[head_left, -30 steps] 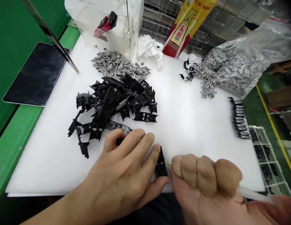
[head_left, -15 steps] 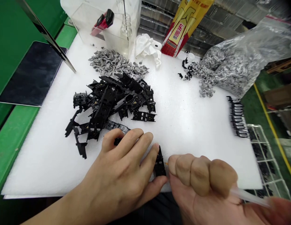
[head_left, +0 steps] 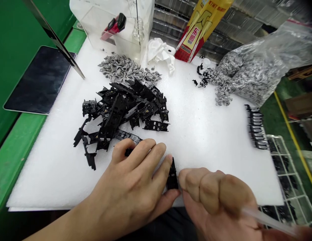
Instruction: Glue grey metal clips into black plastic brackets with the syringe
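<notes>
A white worktop (head_left: 208, 134) bears a heap of black parts (head_left: 115, 113). In front of the heap, the left hand (head_left: 138, 187) curves palm-down, thumb and forefinger gripping a part. Farther right of the heap, the right hand (head_left: 216, 197) clenches a slim white rod (head_left: 268, 221), its working end hidden. Smallest, the gripped black piece (head_left: 172, 180) sits to the heap's near right. Ideally, brace it firmly, applying light, straight pressure with fingertips clear.

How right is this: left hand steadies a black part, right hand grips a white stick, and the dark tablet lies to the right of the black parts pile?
One slip: the dark tablet lies left of the black parts pile, as the head view shows. The left hand does steady a black part; the right hand grips a white stick.
</notes>
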A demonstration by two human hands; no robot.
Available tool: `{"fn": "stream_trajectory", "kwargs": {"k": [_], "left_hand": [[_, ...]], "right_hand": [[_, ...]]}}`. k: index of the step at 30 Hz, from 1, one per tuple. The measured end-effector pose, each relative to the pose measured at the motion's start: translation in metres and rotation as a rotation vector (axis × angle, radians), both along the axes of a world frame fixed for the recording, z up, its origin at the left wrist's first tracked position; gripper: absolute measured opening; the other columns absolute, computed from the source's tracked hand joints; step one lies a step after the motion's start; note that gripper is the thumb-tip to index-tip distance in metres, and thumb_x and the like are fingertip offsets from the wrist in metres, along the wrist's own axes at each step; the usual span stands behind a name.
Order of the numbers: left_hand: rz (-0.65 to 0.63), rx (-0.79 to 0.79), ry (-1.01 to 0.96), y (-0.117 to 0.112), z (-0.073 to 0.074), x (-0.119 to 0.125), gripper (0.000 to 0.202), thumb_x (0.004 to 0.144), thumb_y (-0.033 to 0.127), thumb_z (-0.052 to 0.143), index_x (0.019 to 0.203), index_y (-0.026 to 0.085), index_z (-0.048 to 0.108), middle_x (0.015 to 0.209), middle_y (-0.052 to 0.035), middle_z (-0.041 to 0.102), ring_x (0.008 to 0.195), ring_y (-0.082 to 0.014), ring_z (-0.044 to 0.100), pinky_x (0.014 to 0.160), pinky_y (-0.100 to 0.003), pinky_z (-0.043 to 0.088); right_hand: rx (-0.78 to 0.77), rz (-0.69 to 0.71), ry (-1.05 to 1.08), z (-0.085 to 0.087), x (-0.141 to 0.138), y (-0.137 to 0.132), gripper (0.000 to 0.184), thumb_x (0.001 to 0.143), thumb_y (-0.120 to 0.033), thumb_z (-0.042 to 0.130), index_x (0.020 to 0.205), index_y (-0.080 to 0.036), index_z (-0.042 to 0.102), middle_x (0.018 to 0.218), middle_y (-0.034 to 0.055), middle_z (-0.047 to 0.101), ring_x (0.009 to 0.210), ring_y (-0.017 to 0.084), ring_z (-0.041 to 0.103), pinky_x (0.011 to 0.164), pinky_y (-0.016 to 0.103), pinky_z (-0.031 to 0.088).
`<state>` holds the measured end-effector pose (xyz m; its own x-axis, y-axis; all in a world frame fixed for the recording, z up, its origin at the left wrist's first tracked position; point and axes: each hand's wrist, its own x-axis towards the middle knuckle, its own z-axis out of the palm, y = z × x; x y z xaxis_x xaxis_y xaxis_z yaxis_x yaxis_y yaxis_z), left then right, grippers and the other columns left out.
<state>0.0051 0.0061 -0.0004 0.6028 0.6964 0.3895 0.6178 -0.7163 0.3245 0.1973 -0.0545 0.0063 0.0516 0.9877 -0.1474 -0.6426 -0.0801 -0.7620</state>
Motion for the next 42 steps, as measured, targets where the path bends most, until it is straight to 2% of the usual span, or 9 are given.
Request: {"fn": "stream_trajectory", "kwargs": {"k": [3, 7, 9, 14, 22, 26, 34, 37, 42], "left_hand": [[-0.013, 0.007, 0.0, 0.0, 0.0, 0.0, 0.034, 0.105, 0.044, 0.06, 0.118, 0.016, 0.074, 0.121, -0.0102, 0.072, 0.114, -0.0298, 0.062, 0.094, -0.049, 0.036], [-0.002, -0.01, -0.003, -0.001, 0.001, 0.0, 0.034, 0.104, 0.043, 0.061, 0.118, 0.015, 0.075, 0.12, -0.0103, 0.073, 0.116, -0.0303, 0.062, 0.093, -0.05, 0.037], [-0.005, -0.002, -0.01, -0.001, 0.0, 0.0, 0.033, 0.103, 0.042, 0.062, 0.118, 0.015, 0.075, 0.119, -0.0101, 0.073, 0.114, -0.0301, 0.062, 0.092, -0.05, 0.036], [-0.006, -0.015, -0.017, -0.001, -0.001, 0.0, 0.034, 0.103, 0.043, 0.063, 0.119, 0.015, 0.075, 0.119, -0.0097, 0.074, 0.11, -0.0293, 0.062, 0.09, -0.05, 0.036], [-0.008, -0.006, -0.032, -0.001, -0.002, -0.001, 0.032, 0.102, 0.041, 0.063, 0.119, 0.015, 0.075, 0.119, -0.0093, 0.074, 0.109, -0.0287, 0.062, 0.09, -0.05, 0.036], [-0.005, -0.015, -0.026, -0.001, -0.002, 0.0, 0.032, 0.103, 0.041, 0.062, 0.117, 0.016, 0.075, 0.119, -0.0092, 0.074, 0.11, -0.0289, 0.062, 0.09, -0.051, 0.037], [0.001, -0.016, -0.026, -0.002, -0.002, 0.0, 0.032, 0.103, 0.041, 0.063, 0.117, 0.015, 0.075, 0.119, -0.0101, 0.073, 0.112, -0.0297, 0.062, 0.092, -0.05, 0.036], [-0.002, -0.013, -0.021, -0.003, -0.002, 0.0, 0.032, 0.103, 0.04, 0.063, 0.118, 0.015, 0.075, 0.119, -0.0102, 0.073, 0.113, -0.03, 0.062, 0.092, -0.051, 0.036], [0.007, -0.019, -0.008, -0.002, -0.001, 0.0, 0.032, 0.103, 0.04, 0.062, 0.118, 0.015, 0.075, 0.119, -0.01, 0.073, 0.115, -0.03, 0.063, 0.094, -0.051, 0.036]], "right_hand": [[0.008, 0.056, -0.055, 0.002, 0.002, 0.008, 0.06, 0.09, -0.074, 0.068, 0.068, -0.024, 0.042, 0.066, -0.0031, 0.043, 0.067, 0.019, 0.045, 0.066, 0.04, 0.041], [0.136, 0.133, 0.167, -0.005, 0.008, 0.021, 0.061, 0.093, -0.074, 0.059, 0.069, -0.025, 0.034, 0.058, -0.0069, 0.027, 0.059, 0.015, 0.031, 0.064, 0.037, 0.036], [0.152, 0.177, 0.184, -0.007, 0.007, 0.026, 0.06, 0.092, -0.073, 0.06, 0.069, -0.025, 0.032, 0.057, -0.0075, 0.025, 0.058, 0.014, 0.028, 0.063, 0.036, 0.034], [0.141, 0.142, 0.155, -0.007, 0.0, 0.029, 0.054, 0.097, -0.064, 0.055, 0.068, -0.025, 0.032, 0.058, -0.0064, 0.027, 0.059, 0.015, 0.03, 0.063, 0.035, 0.032], [0.169, 0.173, 0.057, -0.008, -0.001, 0.028, 0.056, 0.095, -0.07, 0.055, 0.069, -0.025, 0.034, 0.056, -0.0069, 0.025, 0.058, 0.016, 0.032, 0.063, 0.037, 0.034], [0.157, 0.125, 0.034, -0.007, -0.003, 0.024, 0.054, 0.099, -0.067, 0.052, 0.069, -0.025, 0.034, 0.056, -0.0068, 0.024, 0.057, 0.016, 0.032, 0.063, 0.037, 0.035], [0.16, 0.123, 0.03, -0.008, -0.003, 0.022, 0.056, 0.098, -0.067, 0.054, 0.068, -0.025, 0.032, 0.055, -0.0064, 0.025, 0.058, 0.016, 0.033, 0.064, 0.037, 0.036], [0.138, 0.08, 0.049, -0.009, -0.003, 0.022, 0.056, 0.099, -0.066, 0.054, 0.068, -0.025, 0.032, 0.056, -0.0066, 0.024, 0.058, 0.017, 0.032, 0.065, 0.038, 0.036], [0.133, 0.116, 0.087, -0.002, -0.005, 0.024, 0.057, 0.097, -0.064, 0.058, 0.065, -0.024, 0.034, 0.056, -0.0061, 0.028, 0.058, 0.016, 0.033, 0.063, 0.036, 0.035]]}}
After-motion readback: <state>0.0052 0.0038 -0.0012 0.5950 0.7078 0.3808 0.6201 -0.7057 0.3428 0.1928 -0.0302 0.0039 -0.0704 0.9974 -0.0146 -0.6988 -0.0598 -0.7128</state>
